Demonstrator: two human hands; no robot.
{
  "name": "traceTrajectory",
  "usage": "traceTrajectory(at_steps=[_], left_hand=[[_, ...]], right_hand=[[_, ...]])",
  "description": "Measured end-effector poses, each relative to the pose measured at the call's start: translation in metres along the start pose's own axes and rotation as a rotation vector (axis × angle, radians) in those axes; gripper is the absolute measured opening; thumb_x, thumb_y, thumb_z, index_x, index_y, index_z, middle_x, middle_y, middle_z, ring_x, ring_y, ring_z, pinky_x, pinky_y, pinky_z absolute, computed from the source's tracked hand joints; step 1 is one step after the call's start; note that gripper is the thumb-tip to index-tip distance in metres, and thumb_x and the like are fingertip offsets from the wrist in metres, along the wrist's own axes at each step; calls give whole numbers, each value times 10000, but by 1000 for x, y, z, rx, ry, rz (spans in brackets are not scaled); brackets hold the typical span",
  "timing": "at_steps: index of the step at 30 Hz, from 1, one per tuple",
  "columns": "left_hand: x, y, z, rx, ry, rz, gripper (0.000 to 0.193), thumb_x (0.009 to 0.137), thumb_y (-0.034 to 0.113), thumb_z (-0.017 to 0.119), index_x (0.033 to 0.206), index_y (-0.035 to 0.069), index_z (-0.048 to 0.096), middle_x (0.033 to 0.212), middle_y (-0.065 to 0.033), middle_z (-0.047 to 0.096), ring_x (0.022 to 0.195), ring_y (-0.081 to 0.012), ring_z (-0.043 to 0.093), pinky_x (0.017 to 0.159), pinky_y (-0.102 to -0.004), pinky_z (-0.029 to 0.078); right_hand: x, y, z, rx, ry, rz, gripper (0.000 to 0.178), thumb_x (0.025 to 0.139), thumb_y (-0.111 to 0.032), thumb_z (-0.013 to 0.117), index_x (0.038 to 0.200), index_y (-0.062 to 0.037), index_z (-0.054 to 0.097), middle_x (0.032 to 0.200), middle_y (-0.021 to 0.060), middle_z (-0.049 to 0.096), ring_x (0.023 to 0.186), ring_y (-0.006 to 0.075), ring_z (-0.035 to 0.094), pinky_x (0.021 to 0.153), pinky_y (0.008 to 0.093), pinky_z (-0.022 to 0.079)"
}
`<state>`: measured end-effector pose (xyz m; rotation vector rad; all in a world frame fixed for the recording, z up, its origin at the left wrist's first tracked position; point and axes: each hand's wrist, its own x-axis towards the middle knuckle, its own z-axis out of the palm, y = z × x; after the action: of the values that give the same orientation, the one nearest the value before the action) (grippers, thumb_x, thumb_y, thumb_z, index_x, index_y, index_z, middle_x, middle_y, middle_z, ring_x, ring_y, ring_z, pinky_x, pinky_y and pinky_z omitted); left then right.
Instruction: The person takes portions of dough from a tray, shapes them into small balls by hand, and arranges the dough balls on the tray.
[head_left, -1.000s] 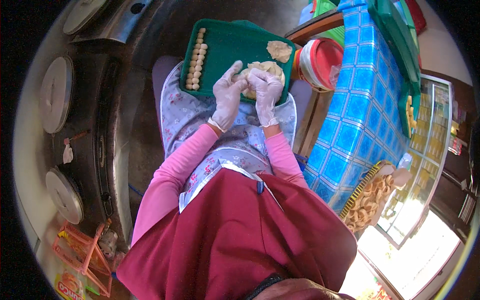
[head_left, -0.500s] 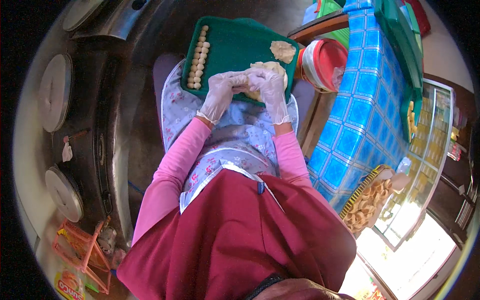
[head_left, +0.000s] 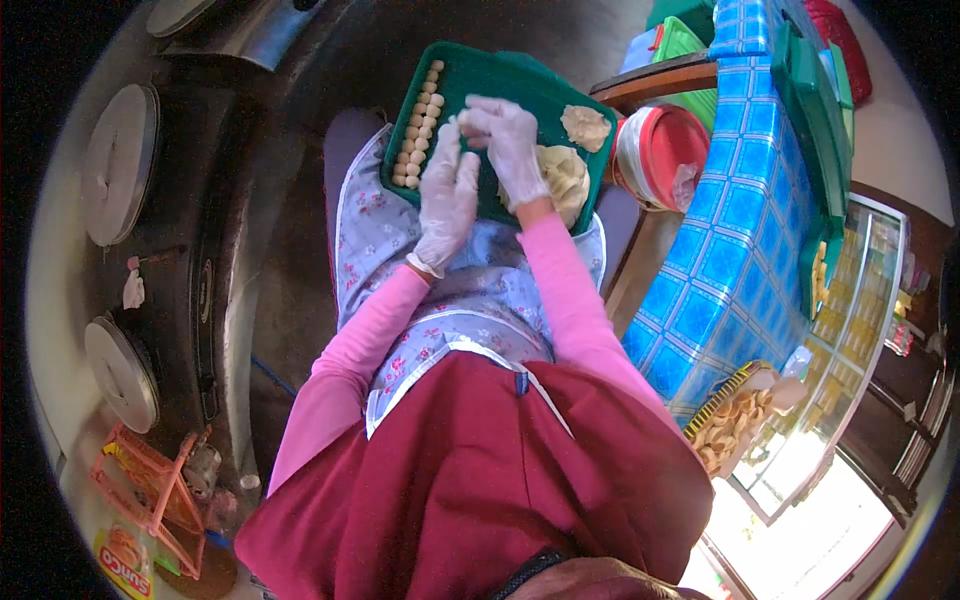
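Apparently a food-making kitchen or shop, with dough (head_left: 565, 180), a green tray (head_left: 500, 78) and a glass case (head_left: 846, 305)

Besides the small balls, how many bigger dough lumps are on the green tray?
2: a flattish dough piece at the far right of the green tray, and a larger dough mound nearer the person, partly covered by the right hand, which might hide more.

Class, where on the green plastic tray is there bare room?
Bare: far middle of the green plastic tray, between the small round pale dough balls and the flat pale dough piece. Crowded: near right, at the large pale dough lump, and the ball-lined left.
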<state>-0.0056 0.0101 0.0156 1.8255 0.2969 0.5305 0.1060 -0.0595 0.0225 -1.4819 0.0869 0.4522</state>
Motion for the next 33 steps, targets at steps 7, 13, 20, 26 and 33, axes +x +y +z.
traceTrajectory(at_steps=[7,13,20,26,33], left_hand=[[0,-26,-23,-858,60,-841,236,982,195,554,1053,-4,659,867,-35,697,648,-84,573,598,-206,464],[-4,-13,-45,-808,-18,-933,304,1006,235,512,984,-20,676,597,66,451,456,-37,325,417,-221,222],[-10,-22,-2,-1063,-319,-1143,292,1002,281,548,879,32,637,629,24,553,451,-56,320,402,-235,229],[-14,-25,55,-1212,-681,-1204,273,1024,176,454,1164,-23,577,1003,-142,676,860,-215,660,702,-296,539],[-20,-44,109,-1336,-476,-1300,218,1000,112,469,1160,14,581,1060,-104,656,911,-230,652,830,-372,562]], right_hand=[[100,49,9,-729,91,-408,154,909,-114,599,970,-36,717,792,70,689,656,148,643,584,296,527],[76,20,9,-933,-285,-400,219,783,-130,535,908,-111,714,883,170,690,858,391,662,755,477,534],[-3,-22,-93,-1572,-645,-356,242,831,-104,570,1010,-99,734,1007,146,704,978,339,653,840,416,521],[-35,-7,-117,-1595,-291,-958,122,744,-187,641,747,-70,674,756,157,644,739,309,678,671,452,544],[-80,13,-133,-416,162,-106,72,703,-65,713,676,-20,664,581,24,580,514,108,545,473,288,428]])
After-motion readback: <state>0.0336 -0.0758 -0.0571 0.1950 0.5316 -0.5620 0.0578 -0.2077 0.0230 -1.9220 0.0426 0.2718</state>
